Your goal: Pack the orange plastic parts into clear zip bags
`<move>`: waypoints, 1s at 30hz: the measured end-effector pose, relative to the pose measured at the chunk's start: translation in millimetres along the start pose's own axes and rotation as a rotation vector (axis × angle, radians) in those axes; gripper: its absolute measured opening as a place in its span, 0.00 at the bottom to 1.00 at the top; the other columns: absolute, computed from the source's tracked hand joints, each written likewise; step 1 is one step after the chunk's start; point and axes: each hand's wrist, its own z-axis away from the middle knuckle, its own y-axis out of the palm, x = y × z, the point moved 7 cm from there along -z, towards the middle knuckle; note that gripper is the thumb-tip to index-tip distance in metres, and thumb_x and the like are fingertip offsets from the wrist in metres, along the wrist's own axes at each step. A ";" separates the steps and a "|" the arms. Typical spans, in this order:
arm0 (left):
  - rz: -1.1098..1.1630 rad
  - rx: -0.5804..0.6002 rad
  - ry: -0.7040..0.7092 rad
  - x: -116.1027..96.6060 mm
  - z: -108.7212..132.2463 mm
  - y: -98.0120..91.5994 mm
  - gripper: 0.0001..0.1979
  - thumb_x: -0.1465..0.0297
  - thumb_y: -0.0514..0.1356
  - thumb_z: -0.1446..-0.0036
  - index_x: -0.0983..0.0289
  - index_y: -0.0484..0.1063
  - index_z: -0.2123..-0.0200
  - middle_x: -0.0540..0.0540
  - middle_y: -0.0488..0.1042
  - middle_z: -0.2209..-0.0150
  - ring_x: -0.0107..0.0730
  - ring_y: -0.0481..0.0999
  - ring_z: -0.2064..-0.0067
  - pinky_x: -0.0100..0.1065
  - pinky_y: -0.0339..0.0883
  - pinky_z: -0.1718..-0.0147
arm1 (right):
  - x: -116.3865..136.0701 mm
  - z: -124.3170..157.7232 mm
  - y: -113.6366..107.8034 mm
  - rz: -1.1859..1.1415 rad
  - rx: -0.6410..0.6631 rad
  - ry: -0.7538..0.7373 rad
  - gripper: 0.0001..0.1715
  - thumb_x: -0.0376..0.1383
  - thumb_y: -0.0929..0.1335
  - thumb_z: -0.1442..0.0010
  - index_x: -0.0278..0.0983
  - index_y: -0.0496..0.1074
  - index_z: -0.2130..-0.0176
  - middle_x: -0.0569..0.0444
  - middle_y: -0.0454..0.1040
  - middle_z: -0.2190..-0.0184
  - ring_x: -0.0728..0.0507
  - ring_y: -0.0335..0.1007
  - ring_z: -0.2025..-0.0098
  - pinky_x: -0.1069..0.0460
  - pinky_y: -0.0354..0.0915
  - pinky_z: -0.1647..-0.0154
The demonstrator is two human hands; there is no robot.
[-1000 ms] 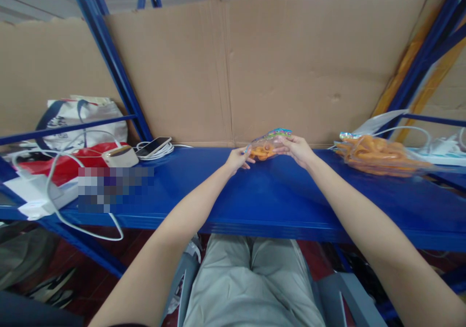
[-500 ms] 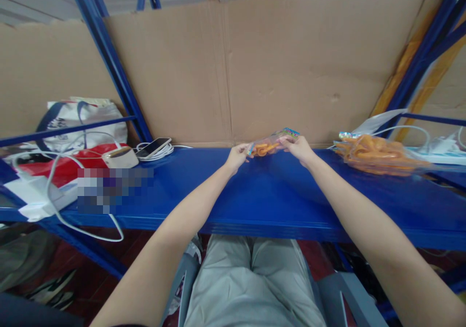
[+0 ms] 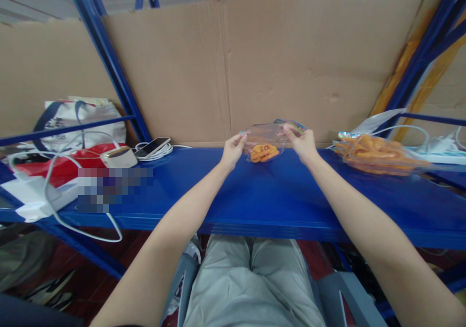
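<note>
A clear plastic bag point(image 3: 264, 134) is stretched between my two hands above the blue shelf point(image 3: 251, 201). Inside it, bunched low, lies an orange item point(image 3: 264, 153) with small dark spots; its exact kind I cannot make out. My left hand point(image 3: 234, 150) pinches the bag's left edge between thumb and fingers. On the other side my right hand point(image 3: 299, 142) grips the bag near its colourful printed strip. Farther right on the shelf rests a larger clear bag point(image 3: 382, 155) filled with orange coils or pieces.
At the left are a phone point(image 3: 155, 147) on a coiled white cable, a white charger point(image 3: 31, 193), a red bag point(image 3: 83, 158) and a white tote bag point(image 3: 83, 123). A cardboard panel point(image 3: 273, 65) stands behind the shelf. A power strip point(image 3: 455, 157) lies at the right.
My hands have moved apart and spread the bag, which was narrow and slanted before. It now hangs more upright, with the orange item gathered at its bottom.
</note>
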 end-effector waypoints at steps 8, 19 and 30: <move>0.089 -0.008 0.121 -21.4 3.3 -2.3 0.19 0.62 0.60 0.43 0.65 0.73 0.50 0.57 0.81 0.65 0.36 0.81 0.63 0.30 0.71 0.66 | 37.5 5.9 -5.5 0.056 -0.041 -0.224 0.11 0.45 0.70 0.44 0.44 0.78 0.62 0.52 0.75 0.53 0.39 0.66 0.43 0.43 0.63 0.44; 0.272 -0.107 0.118 -22.7 -0.3 -16.9 0.18 0.66 0.49 0.42 0.64 0.78 0.71 0.56 0.81 0.61 0.40 0.77 0.52 0.38 0.70 0.56 | 41.8 5.5 -10.2 -0.024 -0.024 -0.115 0.27 0.50 0.59 0.36 0.41 0.73 0.47 0.49 0.76 0.52 0.38 0.69 0.45 0.43 0.63 0.48; 0.339 -0.151 -0.023 -8.9 -9.3 -24.8 0.10 0.63 0.58 0.43 0.64 0.73 0.64 0.53 0.78 0.66 0.30 0.79 0.62 0.29 0.71 0.65 | 7.2 1.5 -5.2 -0.083 0.004 0.090 0.20 0.46 0.63 0.38 0.36 0.75 0.71 0.55 0.71 0.84 0.46 0.74 0.74 0.50 0.69 0.63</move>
